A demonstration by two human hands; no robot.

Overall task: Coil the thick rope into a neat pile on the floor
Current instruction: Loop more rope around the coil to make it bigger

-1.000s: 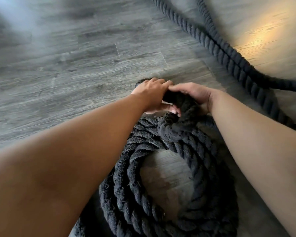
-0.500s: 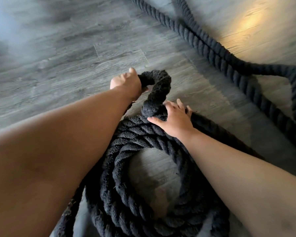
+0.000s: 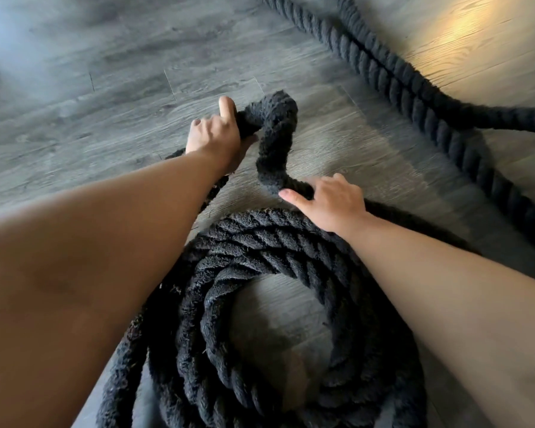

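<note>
The thick rope (image 3: 269, 239) is black and fuzzy, made of fat twisted strands with a coarse, frayed nap. Most of it lies in several stacked oval rings on the grey wood-grain plank floor (image 3: 105, 103), on the near side of both hands' fingers. From the rings a short hump of rope arches up off the floor between the hands. The left hand (image 3: 215, 134) grips the far end of that hump, thumb beneath and index finger sticking up. The right hand (image 3: 334, 205) holds its near foot, fingers (image 3: 337, 180) curled over the rope and thumb stretched out. Beyond the fingers, to the right, two loose lengths run side by side across the floor.
</note>
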